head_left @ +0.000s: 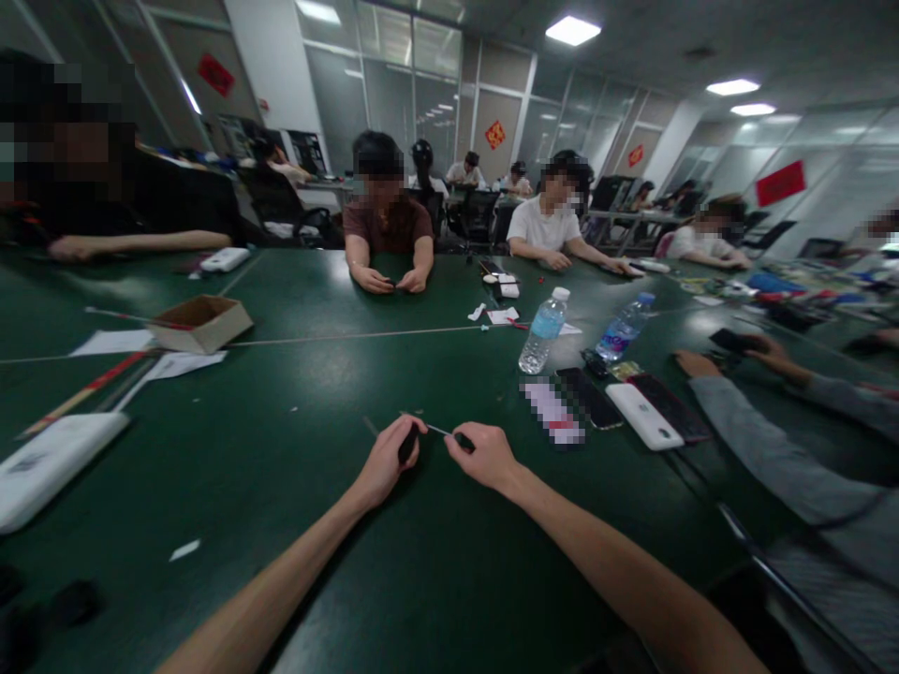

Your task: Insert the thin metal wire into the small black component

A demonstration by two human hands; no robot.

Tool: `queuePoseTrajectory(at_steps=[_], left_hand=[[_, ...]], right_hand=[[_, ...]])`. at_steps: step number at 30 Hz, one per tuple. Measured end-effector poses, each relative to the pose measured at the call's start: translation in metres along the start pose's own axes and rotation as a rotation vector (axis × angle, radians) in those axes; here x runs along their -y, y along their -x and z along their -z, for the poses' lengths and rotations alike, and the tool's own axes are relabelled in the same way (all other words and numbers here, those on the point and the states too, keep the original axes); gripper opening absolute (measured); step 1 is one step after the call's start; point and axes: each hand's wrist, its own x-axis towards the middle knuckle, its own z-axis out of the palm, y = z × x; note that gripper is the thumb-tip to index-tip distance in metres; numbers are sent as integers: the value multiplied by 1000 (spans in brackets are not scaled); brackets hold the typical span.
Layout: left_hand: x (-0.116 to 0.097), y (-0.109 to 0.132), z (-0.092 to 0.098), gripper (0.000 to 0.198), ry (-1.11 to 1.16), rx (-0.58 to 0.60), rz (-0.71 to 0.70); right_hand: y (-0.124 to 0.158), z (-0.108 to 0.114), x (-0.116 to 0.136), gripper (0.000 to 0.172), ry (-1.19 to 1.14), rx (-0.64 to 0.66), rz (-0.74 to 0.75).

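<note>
The left hand (385,462) curls closed around a small black piece (408,445). The right hand (484,457) pinches a thin rod (439,430) that runs across to that piece, its fingers nearly shut. Both hands are over the near part of the green table (295,562).

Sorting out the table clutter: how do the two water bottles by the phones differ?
The left bottle has a white cap; the right bottle has a blue cap. The left bottle's label is pale blue, while the right bottle's label is a stronger blue. The left bottle also stands slightly nearer the camera. Both are clear plastic and stand on the green table.
</note>
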Motion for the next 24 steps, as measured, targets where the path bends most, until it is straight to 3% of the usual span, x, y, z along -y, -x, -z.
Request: queuePoseTrajectory(at_steps=[16, 24], left_hand=[[-1, 1, 1, 35, -36, 22, 1], [-2, 1, 0, 36, -49, 14, 3]], right_hand=[[0, 4, 3, 28, 19, 76, 10], [-1, 2, 2, 28, 10, 37, -14]])
